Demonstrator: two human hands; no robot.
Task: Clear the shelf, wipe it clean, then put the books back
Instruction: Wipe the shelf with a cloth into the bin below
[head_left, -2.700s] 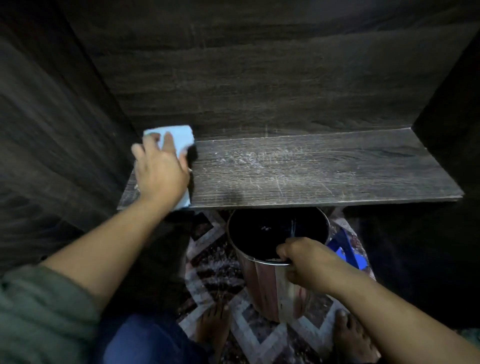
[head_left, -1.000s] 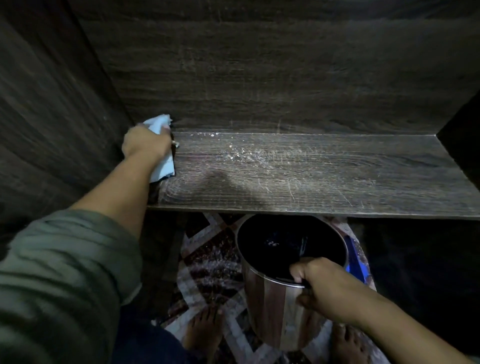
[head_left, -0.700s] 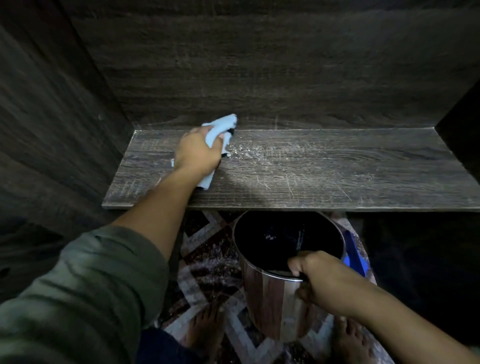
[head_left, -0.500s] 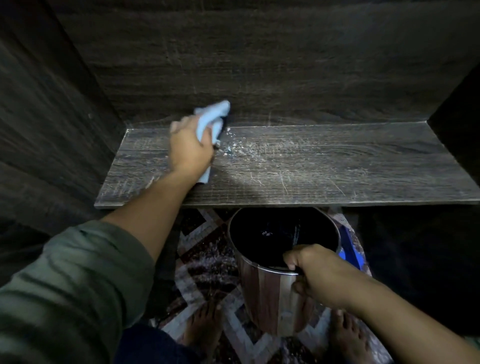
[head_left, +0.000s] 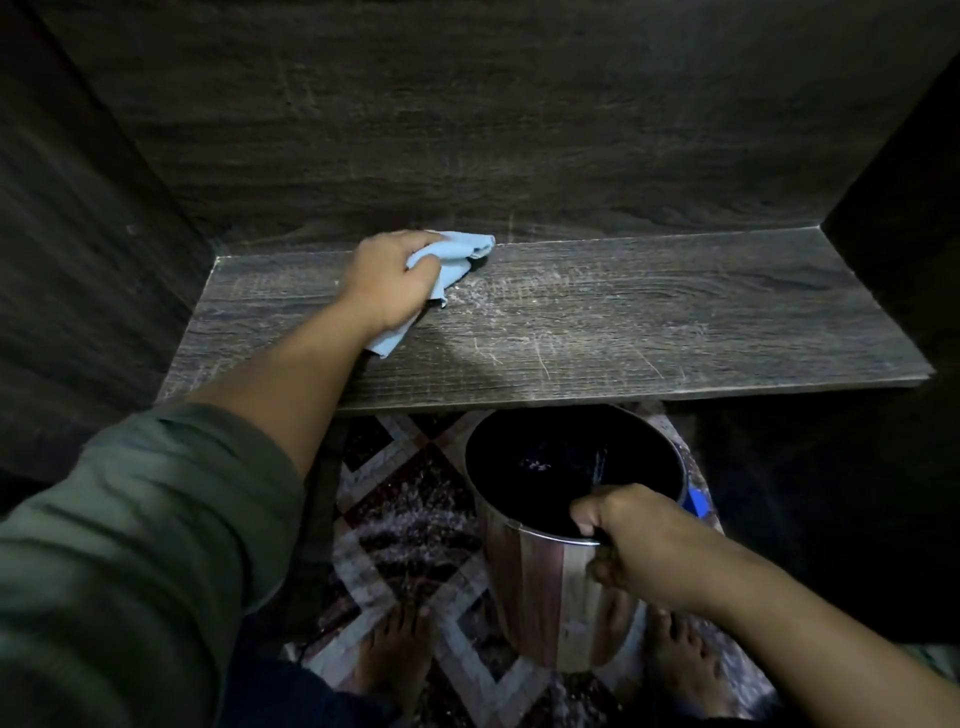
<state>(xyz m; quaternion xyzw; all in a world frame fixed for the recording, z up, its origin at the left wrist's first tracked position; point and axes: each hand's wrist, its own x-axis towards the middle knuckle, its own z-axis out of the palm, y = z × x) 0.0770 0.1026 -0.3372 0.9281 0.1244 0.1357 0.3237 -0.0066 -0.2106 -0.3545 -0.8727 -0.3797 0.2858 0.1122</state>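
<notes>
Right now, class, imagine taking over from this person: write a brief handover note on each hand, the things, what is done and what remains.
Left hand grips the crumpled light blue cloth at the back of the dark wood-grain shelf board, left of centre.
Right hand grips the rim of the round wood-patterned bin below the shelf's front edge.
Done: no books on the shelf.
Left: pale dust lies right of the cloth; wipe it, probably into the bin, then return the books, not in view.
</notes>
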